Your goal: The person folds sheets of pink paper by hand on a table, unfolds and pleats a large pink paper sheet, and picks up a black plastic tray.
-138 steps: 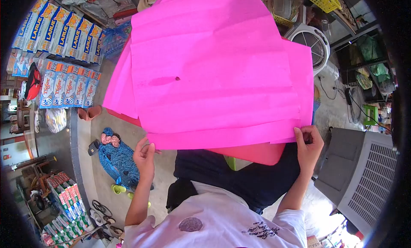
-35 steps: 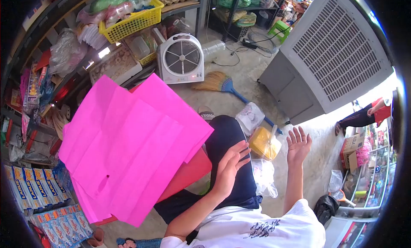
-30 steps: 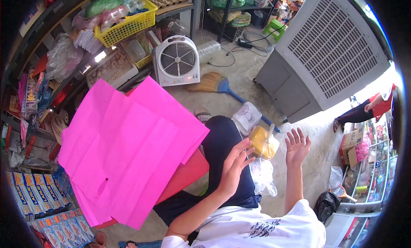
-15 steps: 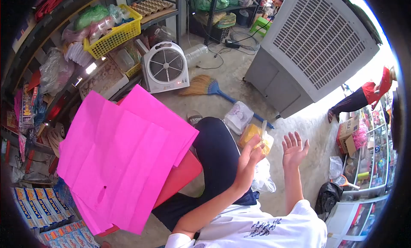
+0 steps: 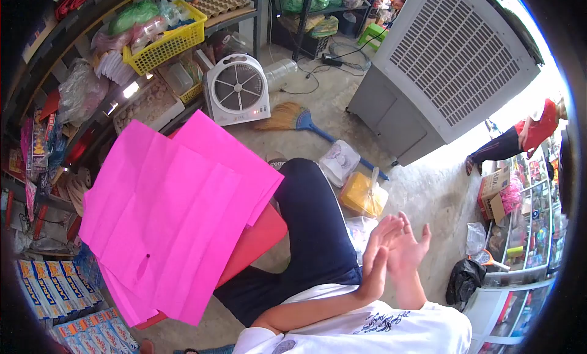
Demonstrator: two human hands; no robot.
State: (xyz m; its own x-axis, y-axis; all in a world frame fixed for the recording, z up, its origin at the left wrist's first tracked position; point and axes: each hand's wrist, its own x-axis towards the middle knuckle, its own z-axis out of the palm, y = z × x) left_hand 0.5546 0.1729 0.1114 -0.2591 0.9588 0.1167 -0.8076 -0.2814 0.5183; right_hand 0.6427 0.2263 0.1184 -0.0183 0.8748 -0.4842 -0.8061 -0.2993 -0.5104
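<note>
My left hand (image 5: 376, 263) and my right hand (image 5: 406, 251) are brought together in front of my white shirt (image 5: 342, 311). Both are open with fingers stretched out, palms facing and overlapping in view; whether they press together I cannot tell. Nothing shows in either one. Left of my bent leg, large bright pink sheets (image 5: 177, 225) lie loosely stacked on a red flat-topped surface (image 5: 260, 241). A small dark hole or mark shows on the top sheet. Closest to my hands on the floor are a white plastic bag (image 5: 359, 227) and a yellow container (image 5: 362, 194).
A broom (image 5: 312, 126) and a white patterned packet (image 5: 339, 162) lie ahead. Beyond stand a small fan (image 5: 238, 88) and a large air cooler (image 5: 428, 79). Shelves with a yellow basket (image 5: 168, 45) line the left. A person in red (image 5: 538, 131) is by the glass case (image 5: 532, 232).
My hands were apart and raised; they have come together, the left moving right and down, the right lower. The pink sheets stay in place.
</note>
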